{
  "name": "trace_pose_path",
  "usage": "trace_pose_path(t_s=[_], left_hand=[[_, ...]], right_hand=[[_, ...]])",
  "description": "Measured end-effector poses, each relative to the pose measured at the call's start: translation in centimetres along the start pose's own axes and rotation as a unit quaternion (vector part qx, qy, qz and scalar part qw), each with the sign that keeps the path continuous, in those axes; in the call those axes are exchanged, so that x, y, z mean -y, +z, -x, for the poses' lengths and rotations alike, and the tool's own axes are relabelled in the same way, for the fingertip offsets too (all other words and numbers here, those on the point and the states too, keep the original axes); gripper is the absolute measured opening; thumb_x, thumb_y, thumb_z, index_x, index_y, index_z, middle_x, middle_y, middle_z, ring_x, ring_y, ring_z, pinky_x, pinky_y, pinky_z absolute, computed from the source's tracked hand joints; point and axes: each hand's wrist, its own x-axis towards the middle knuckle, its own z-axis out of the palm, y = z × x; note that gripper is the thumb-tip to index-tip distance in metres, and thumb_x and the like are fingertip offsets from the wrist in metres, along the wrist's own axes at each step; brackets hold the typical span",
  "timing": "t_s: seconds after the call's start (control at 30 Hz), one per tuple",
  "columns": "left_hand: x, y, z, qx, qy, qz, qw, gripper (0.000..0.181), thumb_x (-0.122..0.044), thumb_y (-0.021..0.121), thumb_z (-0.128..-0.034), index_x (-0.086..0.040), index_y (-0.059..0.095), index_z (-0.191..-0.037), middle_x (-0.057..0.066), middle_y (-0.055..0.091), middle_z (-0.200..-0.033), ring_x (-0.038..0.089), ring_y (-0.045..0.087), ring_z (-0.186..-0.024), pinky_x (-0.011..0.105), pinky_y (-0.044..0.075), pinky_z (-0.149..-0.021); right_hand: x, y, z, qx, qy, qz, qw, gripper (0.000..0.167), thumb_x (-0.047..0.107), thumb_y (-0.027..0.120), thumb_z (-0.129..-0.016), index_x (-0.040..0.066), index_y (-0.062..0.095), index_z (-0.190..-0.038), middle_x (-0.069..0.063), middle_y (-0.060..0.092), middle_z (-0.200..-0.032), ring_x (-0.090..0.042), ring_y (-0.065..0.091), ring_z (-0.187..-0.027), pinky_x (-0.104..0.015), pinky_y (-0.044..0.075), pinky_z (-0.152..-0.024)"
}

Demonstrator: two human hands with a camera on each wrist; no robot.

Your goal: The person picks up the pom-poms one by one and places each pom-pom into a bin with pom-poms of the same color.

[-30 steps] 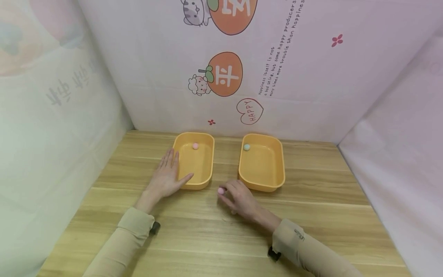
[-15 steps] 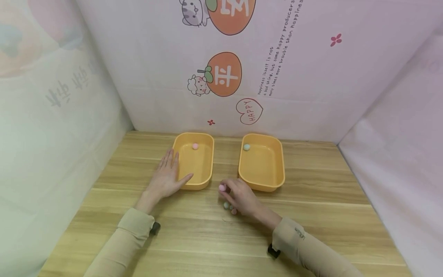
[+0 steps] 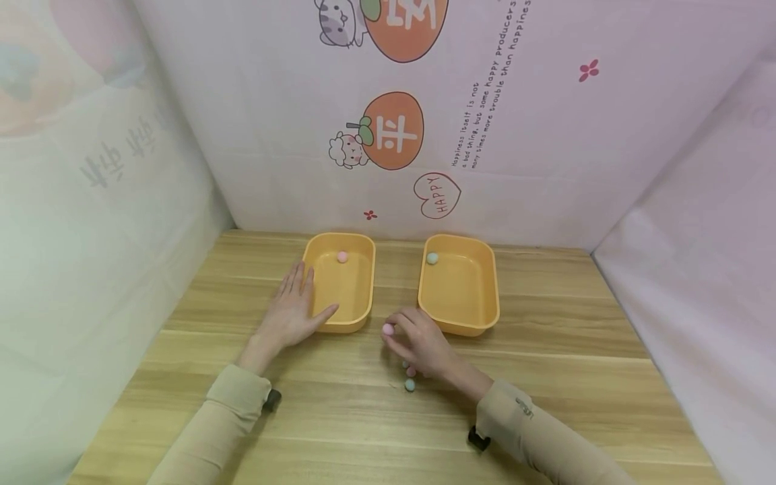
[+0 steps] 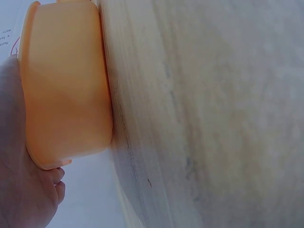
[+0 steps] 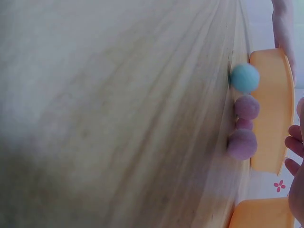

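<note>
In the head view my left hand [image 3: 289,313] rests with spread, straight fingers on the left rim of the left yellow tray [image 3: 371,296]. The left wrist view shows it against the tray's side [image 4: 66,80]. A small pink ball [image 3: 388,329] is pinched between thumb and fingertips of my right hand [image 3: 422,342], just in front of the gap between the trays. Under that hand lie a pink ball [image 3: 411,371] and a ball mostly hidden. Nearer me is a blue-green ball [image 3: 409,384], blurred in the right wrist view, beside several pinkish balls [image 5: 242,144].
The left tray contains a pink ball [image 3: 342,256]. In the right yellow tray [image 3: 494,296] sits a pale green ball [image 3: 432,258]. Both trays stand near the table's [image 3: 545,377] back edge. White printed cloth [image 3: 521,148] encloses the back and sides.
My right hand has lifted slightly with the pink ball, uncovering loose balls beneath. A blue-green ball now lies closer to me than any ball did before. My left hand stays still.
</note>
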Motion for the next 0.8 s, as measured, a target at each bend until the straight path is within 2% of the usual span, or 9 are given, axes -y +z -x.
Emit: trace_pose_path(t_s=[0.27, 0.53, 0.8], left_hand=[[0.0, -0.1, 0.1, -0.001, 0.002, 0.002, 1.0000, 0.110, -0.074, 0.046, -0.1063, 0.007, 0.013, -0.173, 0.032, 0.006, -0.183, 0.047, 0.010, -0.172, 0.057, 0.012, -0.143], [0.1, 0.1, 0.0, -0.007, 0.003, 0.001, 1.0000, 0.110, -0.074, 0.046, -0.1059, 0.008, 0.014, -0.173, 0.032, 0.007, -0.182, 0.047, 0.011, -0.172, 0.056, 0.013, -0.143], [0.0, 0.1, 0.0, 0.000, 0.001, -0.001, 1.0000, 0.111, -0.075, 0.044, -0.1062, 0.008, 0.013, -0.173, 0.033, 0.006, -0.182, 0.047, 0.009, -0.172, 0.057, 0.012, -0.143]], right_hand=[[-0.1, 0.0, -0.3, 0.020, 0.023, -0.007, 0.9995, 0.015, 0.017, 0.080, -0.101, 0.008, 0.075, -0.111, -0.007, 0.076, -0.112, -0.023, 0.072, -0.108, -0.044, 0.061, -0.100], [-0.1, 0.1, -1.2, 0.003, -0.002, 0.015, 0.9999, 0.022, 0.013, 0.084, -0.096, 0.004, 0.078, -0.115, -0.009, 0.078, -0.112, -0.024, 0.073, -0.106, -0.041, 0.064, -0.097], [-0.4, 0.0, -2.7, 0.024, 0.011, 0.023, 0.9994, 0.024, 0.013, 0.083, -0.098, 0.001, 0.078, -0.118, -0.011, 0.078, -0.116, -0.027, 0.075, -0.111, -0.040, 0.065, -0.098]])
